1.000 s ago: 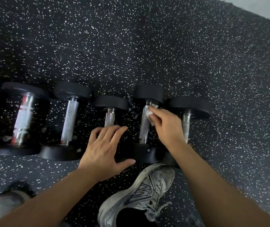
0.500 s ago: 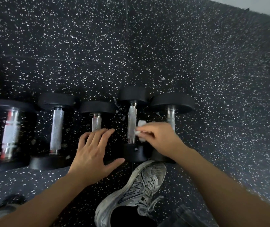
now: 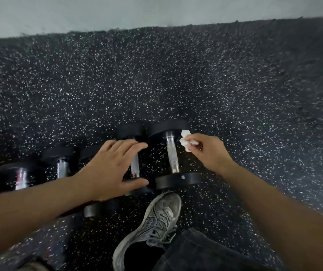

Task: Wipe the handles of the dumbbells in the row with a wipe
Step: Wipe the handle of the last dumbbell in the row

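A row of black dumbbells with metal handles lies on the speckled rubber floor. The rightmost dumbbell [image 3: 172, 155] shows its bare handle. My right hand [image 3: 207, 151] pinches a crumpled white wipe [image 3: 186, 140] just right of that handle, near the far head, apart from the metal. Over the neighbouring dumbbell [image 3: 135, 167] my left hand [image 3: 111, 169] is spread flat with fingers apart, holding nothing and hiding most of that handle. Further left lie a dumbbell with a plain handle [image 3: 61, 167] and one with red marks on its handle [image 3: 21, 178], both blurred.
My grey sneaker [image 3: 152, 222] stands just in front of the two right dumbbells, with a dark trouser leg [image 3: 205, 251] behind it. A pale wall [image 3: 156, 10] meets the floor [image 3: 254, 94] at the top. Speckled floor extends to the right of the row.
My right hand with the wipe has left the second handle from the right and moved right, beside the last dumbbell. My left hand shifted right over the second dumbbell. The view tilted up.
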Demonstrator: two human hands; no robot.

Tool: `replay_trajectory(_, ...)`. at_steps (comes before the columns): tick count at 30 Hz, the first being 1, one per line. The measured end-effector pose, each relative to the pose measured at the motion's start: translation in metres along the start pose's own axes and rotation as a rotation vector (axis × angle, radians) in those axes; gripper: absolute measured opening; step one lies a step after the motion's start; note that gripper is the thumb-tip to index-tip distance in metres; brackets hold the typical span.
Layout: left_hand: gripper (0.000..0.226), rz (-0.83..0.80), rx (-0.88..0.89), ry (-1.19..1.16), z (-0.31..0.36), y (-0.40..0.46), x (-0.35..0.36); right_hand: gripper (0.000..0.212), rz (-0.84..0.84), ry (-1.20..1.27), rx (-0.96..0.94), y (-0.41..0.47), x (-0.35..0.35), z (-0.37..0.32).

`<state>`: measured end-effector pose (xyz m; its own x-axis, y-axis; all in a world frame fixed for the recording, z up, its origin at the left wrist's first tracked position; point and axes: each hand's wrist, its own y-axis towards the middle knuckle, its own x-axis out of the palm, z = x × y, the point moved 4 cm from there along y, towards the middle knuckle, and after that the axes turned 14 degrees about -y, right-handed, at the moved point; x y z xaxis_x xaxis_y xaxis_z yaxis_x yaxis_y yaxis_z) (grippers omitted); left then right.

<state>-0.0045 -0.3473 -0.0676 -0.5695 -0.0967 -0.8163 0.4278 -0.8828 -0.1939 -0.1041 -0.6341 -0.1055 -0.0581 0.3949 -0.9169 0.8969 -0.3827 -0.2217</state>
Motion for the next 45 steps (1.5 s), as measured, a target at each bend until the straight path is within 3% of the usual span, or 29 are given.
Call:
replay_trajectory(8, 0.093, 0.057, -0.228, -0.183, 0.055, 0.019, 0.048, 0.027, -0.02, 0.031, -0.006, -0.008, 0.014, 0.022)
replay_trajectory(16, 0.097, 0.191, -0.529, -0.398, 0.051, 0.045, 0.112, 0.023, 0.056, 0.113, -0.028, 0.014, 0.016, 0.028)
replay_trajectory(25, 0.113, 0.22, -0.571, -0.503, 0.032, 0.059, 0.124, 0.026, 0.106, 0.053, -0.06, 0.023, 0.041, 0.038)
replay_trajectory(30, 0.12, 0.175, -0.543, -0.403, 0.018, 0.048, 0.129, 0.025, 0.182, 0.119, -0.124, 0.046, 0.048, 0.034)
replay_trajectory(40, 0.115, 0.173, -0.618, -0.449, 0.026, 0.055, 0.137, 0.022, -0.022, 0.188, -0.22, 0.051, 0.086, 0.027)
replay_trajectory(45, 0.12, 0.205, -0.63, -0.481, 0.038, 0.064, 0.144, 0.023, -0.427, 0.039, -0.397, 0.039, 0.076, 0.029)
